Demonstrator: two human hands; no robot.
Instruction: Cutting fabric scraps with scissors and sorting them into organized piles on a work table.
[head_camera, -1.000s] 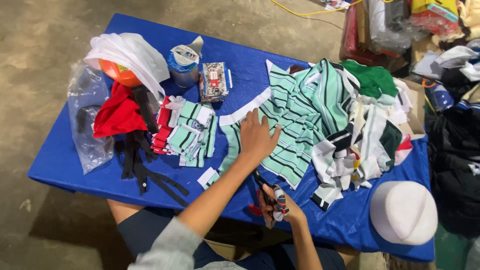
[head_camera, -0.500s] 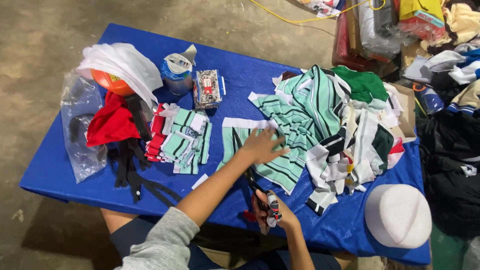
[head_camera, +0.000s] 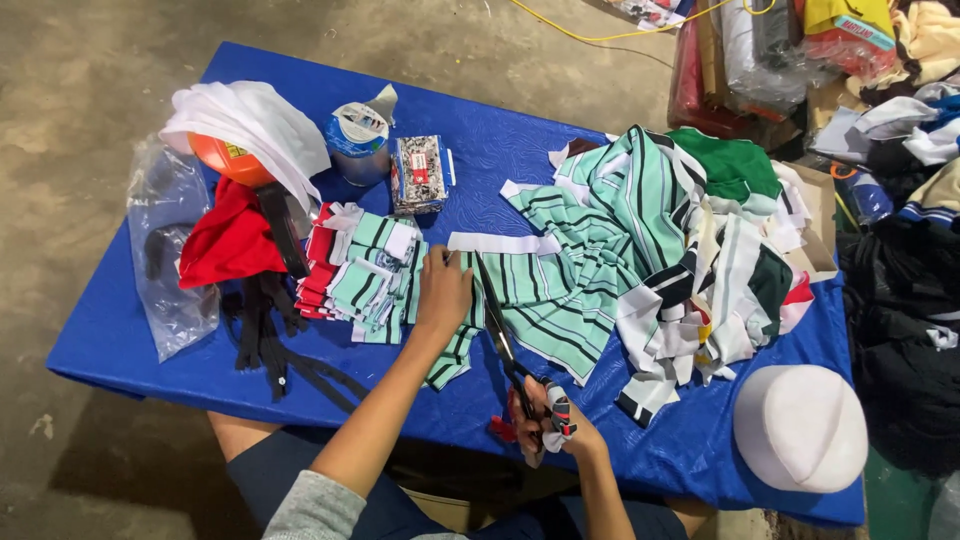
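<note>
The blue table (head_camera: 520, 150) fills the view, with a heap of cut fabric (head_camera: 700, 250) at its three o'clock side, green, white and black pieces piled loosely. At five o'clock a white cap form (head_camera: 800, 428) sits at the table's edge. At ten o'clock lie a white cloth (head_camera: 255, 125) over an orange ball (head_camera: 220, 160), a red rag (head_camera: 230, 240), a clear bag (head_camera: 170, 250) and black straps (head_camera: 270, 330); a tape roll (head_camera: 357, 135) and a small box (head_camera: 420, 175) stand at eleven.

At the centre lies the striped cloth (head_camera: 560, 290), mint with dark lines and a white band along its top edge. A second ago it lay more bunched under the left hand, and the scissors hung low by the right hand, clear of it. Now the cloth is spread flatter, and the scissors (head_camera: 495, 310) lie along its nine o'clock edge, blades reaching up to the white band: a cut looks under way.

The left hand (head_camera: 443, 290) presses flat, fingers spread, on the cloth just at nine o'clock of the blades, gripping nothing. Beyond it, a stack of cut strips (head_camera: 365, 275) sits just beside. The right hand (head_camera: 545, 415), at six o'clock, is closed around the scissor handles.
</note>
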